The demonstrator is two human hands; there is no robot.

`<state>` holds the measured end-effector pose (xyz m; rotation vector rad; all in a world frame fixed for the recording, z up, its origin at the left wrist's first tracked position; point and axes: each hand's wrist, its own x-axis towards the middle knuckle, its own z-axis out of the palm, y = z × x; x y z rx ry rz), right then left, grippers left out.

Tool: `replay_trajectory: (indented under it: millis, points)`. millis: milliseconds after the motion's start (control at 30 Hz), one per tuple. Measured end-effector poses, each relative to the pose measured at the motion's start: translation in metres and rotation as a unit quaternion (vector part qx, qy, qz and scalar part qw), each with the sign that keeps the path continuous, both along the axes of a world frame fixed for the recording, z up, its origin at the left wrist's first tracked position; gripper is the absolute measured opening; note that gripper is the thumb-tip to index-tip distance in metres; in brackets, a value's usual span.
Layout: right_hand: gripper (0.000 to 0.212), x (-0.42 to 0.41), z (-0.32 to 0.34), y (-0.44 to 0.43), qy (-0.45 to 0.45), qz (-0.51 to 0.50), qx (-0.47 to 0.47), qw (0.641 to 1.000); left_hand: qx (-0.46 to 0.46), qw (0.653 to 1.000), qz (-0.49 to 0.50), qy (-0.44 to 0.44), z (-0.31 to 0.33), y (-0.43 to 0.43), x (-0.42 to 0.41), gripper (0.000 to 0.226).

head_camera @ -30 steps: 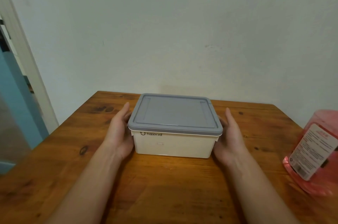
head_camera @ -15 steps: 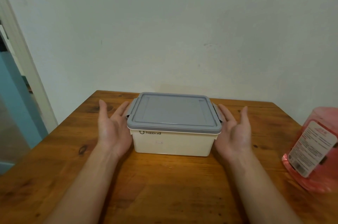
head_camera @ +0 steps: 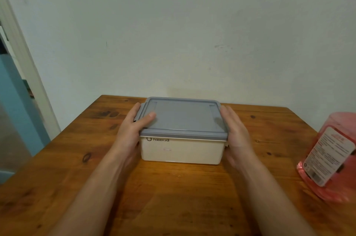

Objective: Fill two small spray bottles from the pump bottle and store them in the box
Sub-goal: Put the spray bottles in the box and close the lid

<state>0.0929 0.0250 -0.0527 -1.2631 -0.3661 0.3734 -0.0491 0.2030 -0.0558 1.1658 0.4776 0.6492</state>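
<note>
Wall (head_camera: 192, 33): plain, pale greenish-white, fills the upper half. Faint grey scuff (head_camera: 221, 46) right of centre; small dark vertical mark (head_camera: 106, 43) to its left.

Worktop (head_camera: 173, 197): reddish-brown varnished wood, back edge against the wall. Grain and dark knots show, one oval knot (head_camera: 86, 157) near the left edge. Soft sheen on the near centre.

Door frame (head_camera: 28, 74): off-white, leaning at far left. Beyond it a blue panel (head_camera: 17, 101), with dim grey-brown floor (head_camera: 9, 139) below.

Light: even, muted, no hard shadows.
</note>
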Motion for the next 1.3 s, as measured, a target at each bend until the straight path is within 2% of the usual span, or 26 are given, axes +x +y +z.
replay_trajectory:
  millis: [367,767,900,1000,1167,1300]
  points:
    - [0.058,0.003,0.001,-0.003,-0.064,-0.006,-0.077,0.995,0.007,1.000,0.008,0.018,0.003,-0.002,0.000,0.073]
    - [0.056,0.008,0.005,-0.009,-0.137,0.013,-0.156,0.978,0.029,0.999,0.012,0.038,0.008,-0.005,0.000,0.068]
    - [0.056,0.009,0.005,-0.009,-0.131,0.021,-0.164,0.977,0.029,0.999,0.018,0.036,0.008,-0.006,0.000,0.068]
    - [0.054,0.006,0.005,-0.007,-0.106,0.012,-0.143,0.984,0.018,0.999,0.025,0.017,0.006,-0.006,0.002,0.066]
    - [0.046,-0.006,-0.005,0.005,0.002,-0.061,-0.013,0.998,0.013,0.991,0.127,-0.028,-0.007,-0.017,0.009,0.044]
    - [0.039,-0.017,-0.007,0.008,0.003,-0.110,0.005,0.994,0.035,0.981,0.187,-0.035,-0.009,-0.029,0.012,0.040]
